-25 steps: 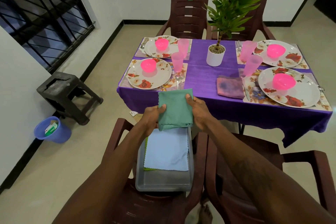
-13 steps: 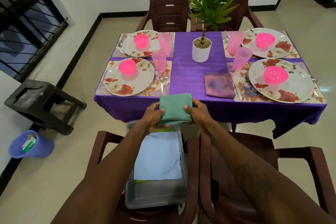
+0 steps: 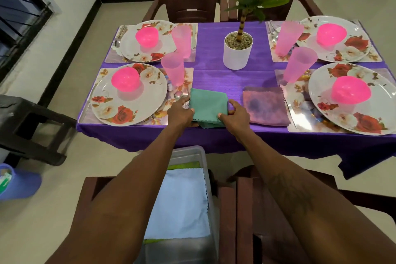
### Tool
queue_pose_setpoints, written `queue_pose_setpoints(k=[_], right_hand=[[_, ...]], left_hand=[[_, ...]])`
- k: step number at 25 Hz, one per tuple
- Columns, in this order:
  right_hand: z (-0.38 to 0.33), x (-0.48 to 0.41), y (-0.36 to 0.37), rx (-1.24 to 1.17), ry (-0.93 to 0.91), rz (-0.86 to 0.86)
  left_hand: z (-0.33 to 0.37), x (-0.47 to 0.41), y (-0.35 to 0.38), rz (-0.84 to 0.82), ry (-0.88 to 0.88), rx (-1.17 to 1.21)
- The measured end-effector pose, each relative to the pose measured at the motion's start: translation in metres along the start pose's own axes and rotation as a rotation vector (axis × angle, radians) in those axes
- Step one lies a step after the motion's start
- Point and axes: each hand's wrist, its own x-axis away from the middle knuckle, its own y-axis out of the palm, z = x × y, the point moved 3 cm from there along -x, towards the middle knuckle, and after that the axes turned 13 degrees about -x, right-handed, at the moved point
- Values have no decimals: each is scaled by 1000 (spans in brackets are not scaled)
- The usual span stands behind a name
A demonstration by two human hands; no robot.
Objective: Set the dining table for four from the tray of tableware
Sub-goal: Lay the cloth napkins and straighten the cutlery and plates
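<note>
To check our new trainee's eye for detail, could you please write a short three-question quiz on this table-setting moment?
1. True or false: the left hand and the right hand both hold the green napkin on the purple tablecloth.
2. Which colour is the uppermost cloth in the tray? A) light blue B) red C) black
3. How many pink tumblers stand on the table?

Key:
1. True.
2. A, the light blue cloth.
3. Four.
</note>
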Motion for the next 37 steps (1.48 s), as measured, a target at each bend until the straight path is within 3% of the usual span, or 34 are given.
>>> queue_pose_setpoints(k=[4, 10, 16, 20, 22, 25, 28, 31, 37], right_hand=[[14, -15, 10, 82, -51, 76], [8, -15, 18, 93, -95, 164], [21, 21, 25, 162, -316, 364], [45, 79, 63, 178, -448, 240], [66, 108, 87, 144, -337, 176], [115, 136, 110, 110, -7, 88], [171, 161, 119, 253, 221, -100], [224, 177, 119, 350, 395, -184], [299, 190, 143, 533, 463, -145]], left_hand=[[-13, -16, 12, 160, 100, -258], [3, -12, 13, 280, 207, -376], [-41, 22, 10, 397, 271, -455], [-100, 61, 5, 373, 202, -404], [-140, 82, 0, 344, 98, -367], [-215, 110, -8, 270, -63, -353], [-290, 128, 5, 95, -148, -416], [-347, 135, 27, -52, -285, -539], [-437, 141, 69, -163, -424, -506]])
